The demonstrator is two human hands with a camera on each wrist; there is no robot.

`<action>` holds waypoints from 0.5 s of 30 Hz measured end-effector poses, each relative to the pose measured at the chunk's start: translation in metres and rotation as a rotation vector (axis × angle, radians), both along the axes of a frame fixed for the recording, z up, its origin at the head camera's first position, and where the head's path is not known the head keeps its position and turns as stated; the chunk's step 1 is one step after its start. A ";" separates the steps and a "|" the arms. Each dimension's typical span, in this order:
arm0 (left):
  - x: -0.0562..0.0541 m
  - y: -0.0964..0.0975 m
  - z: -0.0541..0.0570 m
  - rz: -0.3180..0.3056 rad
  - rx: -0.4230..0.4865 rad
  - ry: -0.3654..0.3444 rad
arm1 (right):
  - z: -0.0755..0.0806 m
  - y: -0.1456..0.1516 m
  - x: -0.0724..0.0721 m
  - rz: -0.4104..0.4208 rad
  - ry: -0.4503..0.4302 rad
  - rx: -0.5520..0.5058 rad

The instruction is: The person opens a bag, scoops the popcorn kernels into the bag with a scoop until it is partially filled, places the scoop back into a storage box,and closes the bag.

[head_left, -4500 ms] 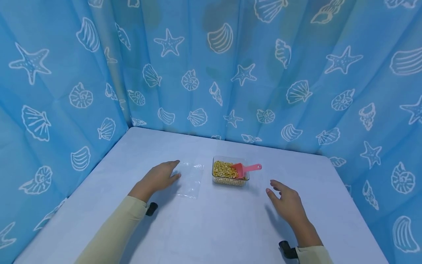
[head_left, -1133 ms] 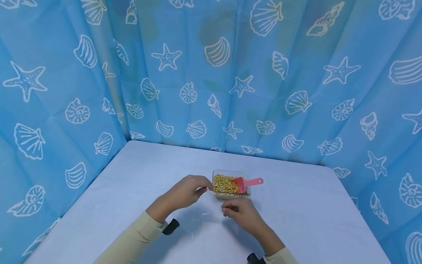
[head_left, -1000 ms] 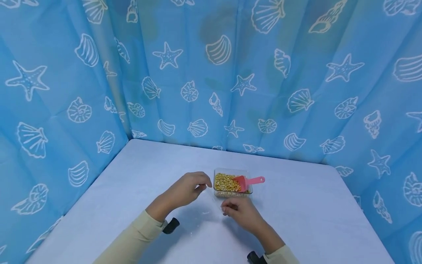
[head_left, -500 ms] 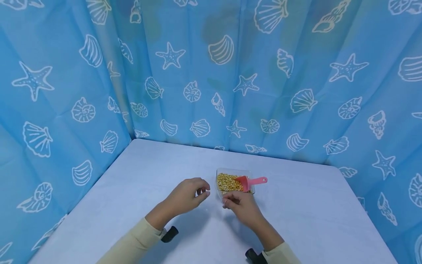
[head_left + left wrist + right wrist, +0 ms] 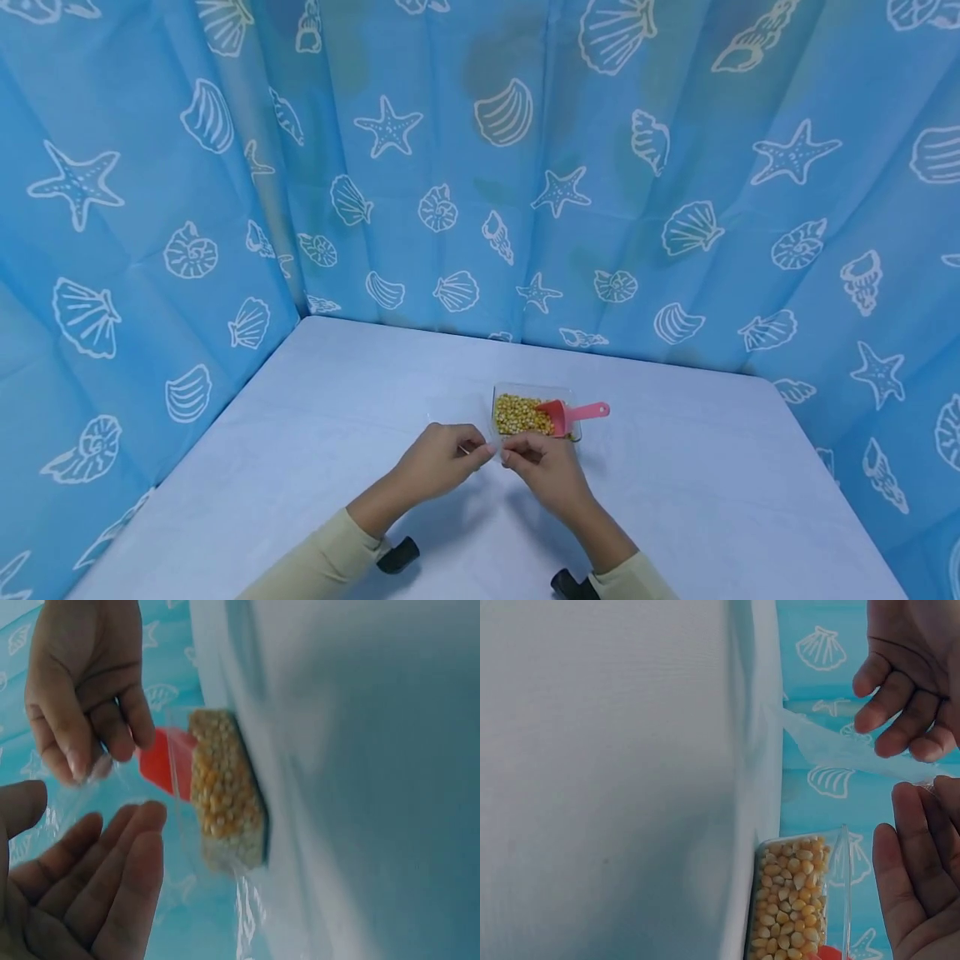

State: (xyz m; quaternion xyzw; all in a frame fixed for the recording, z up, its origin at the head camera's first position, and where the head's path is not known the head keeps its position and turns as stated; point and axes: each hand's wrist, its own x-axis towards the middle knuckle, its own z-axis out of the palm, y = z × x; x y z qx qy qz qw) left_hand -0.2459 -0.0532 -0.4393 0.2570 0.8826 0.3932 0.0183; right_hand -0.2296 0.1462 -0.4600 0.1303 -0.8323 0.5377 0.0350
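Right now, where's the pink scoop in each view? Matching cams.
Head: pink scoop below and right of centre, handle pointing right.
Left wrist: left of centre, about mid-height, partly behind clear film or wall.
Right wrist: only a sliver at the bottom edge, right of centre.
Shared landmark: the yellow corn kernels right beside it.

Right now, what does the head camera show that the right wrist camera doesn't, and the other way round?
Only the head view: beige sleeves and the pink scoop handle.
Only the right wrist view: the depth of the corn kernels down to the clear container's base.
Both: kernels, container, part of the scoop, a thin plastic bag, the blue seashell curtain.
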 end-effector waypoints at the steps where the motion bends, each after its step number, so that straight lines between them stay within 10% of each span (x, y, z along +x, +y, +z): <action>1: 0.000 0.001 -0.001 0.014 0.004 -0.001 | 0.000 0.000 0.000 0.001 0.008 -0.001; 15: 0.005 0.015 0.002 0.074 -0.011 -0.007 | -0.001 -0.004 0.003 0.026 0.016 -0.033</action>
